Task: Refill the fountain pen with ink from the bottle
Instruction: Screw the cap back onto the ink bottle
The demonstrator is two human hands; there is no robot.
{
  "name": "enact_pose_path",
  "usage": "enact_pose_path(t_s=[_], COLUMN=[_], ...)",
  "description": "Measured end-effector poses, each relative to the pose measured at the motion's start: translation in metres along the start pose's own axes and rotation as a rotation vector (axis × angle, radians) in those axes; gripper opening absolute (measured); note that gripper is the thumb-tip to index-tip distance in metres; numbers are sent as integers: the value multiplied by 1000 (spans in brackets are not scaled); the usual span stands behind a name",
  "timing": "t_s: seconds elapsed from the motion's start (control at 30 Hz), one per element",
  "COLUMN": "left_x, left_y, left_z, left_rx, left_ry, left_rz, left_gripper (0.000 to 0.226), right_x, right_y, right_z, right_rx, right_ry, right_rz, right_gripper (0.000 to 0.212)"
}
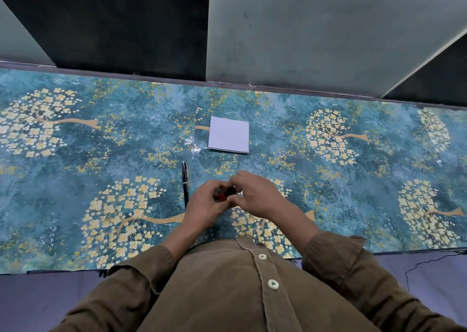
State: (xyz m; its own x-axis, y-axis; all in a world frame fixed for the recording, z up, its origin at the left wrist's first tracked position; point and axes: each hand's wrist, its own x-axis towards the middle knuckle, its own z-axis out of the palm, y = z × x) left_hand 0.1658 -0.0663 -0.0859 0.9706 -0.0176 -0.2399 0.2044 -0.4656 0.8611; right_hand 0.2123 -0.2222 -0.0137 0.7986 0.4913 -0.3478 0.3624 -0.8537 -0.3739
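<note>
Both hands, left [205, 200] and right [255, 195], grip one bottle [226, 194] at frame centre. One pen [185, 184] lies left, one paper pad [228, 134] above, on tabletop [353, 192].

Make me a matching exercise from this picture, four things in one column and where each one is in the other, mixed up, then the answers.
Things:
1. fountain pen
2. ink bottle
3. white paper pad
4. floral table cover

Places:
A. held between the left hand and right hand
B. lying just left of the left hand
C. under everything
D. beyond the hands, towards the wall

Pairs: 1-B, 2-A, 3-D, 4-C
</note>
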Motion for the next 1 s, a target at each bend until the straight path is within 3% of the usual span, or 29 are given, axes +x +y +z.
enact_pose_path(t_s=[0.27, 0.5, 0.7, 1.0], left_x=[-1, 1, 1, -4], left_y=[7, -6, -5, -2], left_z=[-3, -6, -6, -3], left_rx=[52, 118, 112, 156], left_ry=[-13, -128, -108, -56], left_rz=[-5, 67, 93, 102], left_gripper=[38, 44, 42, 42], right_x=[3, -4, -4, -11], right_y=[-2, 12, 13, 8], right_z=[12, 8, 13, 38], right_rx=[-7, 63, 59, 242], right_ry=[101, 26, 80, 227], right_rz=[27, -83, -92, -3], right_gripper=[32, 36, 30, 24])
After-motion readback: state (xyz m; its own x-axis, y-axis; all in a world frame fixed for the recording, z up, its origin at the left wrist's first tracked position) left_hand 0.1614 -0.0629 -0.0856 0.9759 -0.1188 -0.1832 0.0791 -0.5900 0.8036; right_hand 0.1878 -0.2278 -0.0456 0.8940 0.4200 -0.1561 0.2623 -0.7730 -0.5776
